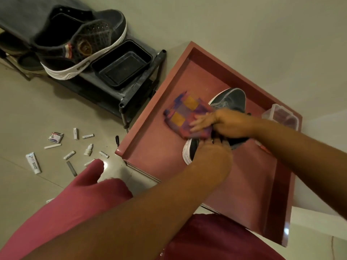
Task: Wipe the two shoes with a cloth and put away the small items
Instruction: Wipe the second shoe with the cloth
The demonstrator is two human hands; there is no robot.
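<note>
A dark grey shoe with a white sole (pixel 231 99) lies on the red table (pixel 165 147). My left hand (pixel 214 152) grips its near side at the heel end. My right hand (pixel 216 121) holds a folded purple and orange checked cloth (pixel 185 113) against the shoe's left side. The shoe's middle is hidden under both hands. A second, larger dark shoe (pixel 80 40) rests on top of the black rack (pixel 139 85). Small items lie scattered on the floor at left: a toothpaste tube (pixel 33 163), a dropper bottle (pixel 88 149), a small packet (pixel 55 137) and several batteries (pixel 69 155).
A black tray (pixel 122 62) sits on the rack beside the large shoe. A clear plastic container (pixel 281 115) stands at the table's far right corner. My legs in red trousers (pixel 80 194) fill the lower left. A black marker (pixel 117 140) lies by the table's edge.
</note>
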